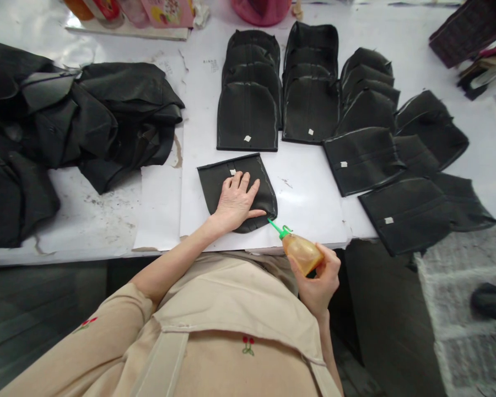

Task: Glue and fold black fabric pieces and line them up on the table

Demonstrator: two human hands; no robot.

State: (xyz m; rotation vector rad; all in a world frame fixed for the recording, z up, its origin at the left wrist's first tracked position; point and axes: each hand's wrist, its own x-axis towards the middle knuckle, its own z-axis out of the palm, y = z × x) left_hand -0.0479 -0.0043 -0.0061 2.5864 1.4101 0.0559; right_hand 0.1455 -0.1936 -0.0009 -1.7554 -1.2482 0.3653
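Observation:
Under my left hand (236,201) lies a black leather-like piece (215,184) with a small white tag near its far edge. The hand rests flat on it with fingers spread, the thumb close to the right edge. My right hand (320,275) is wrapped round a squeeze bottle (302,253) of amber liquid with a green nozzle (276,226). The nozzle's tip meets the black piece's lower right edge, near my left thumb; whether liquid is coming out I cannot tell.
Overlapping rows of similar black pieces (248,116) lie beyond and to the right, some at the table's edge (409,220). A heap of black material (119,105) covers the left. Bottles and a pink box (167,12) stand at the back, beside a pink container (261,11).

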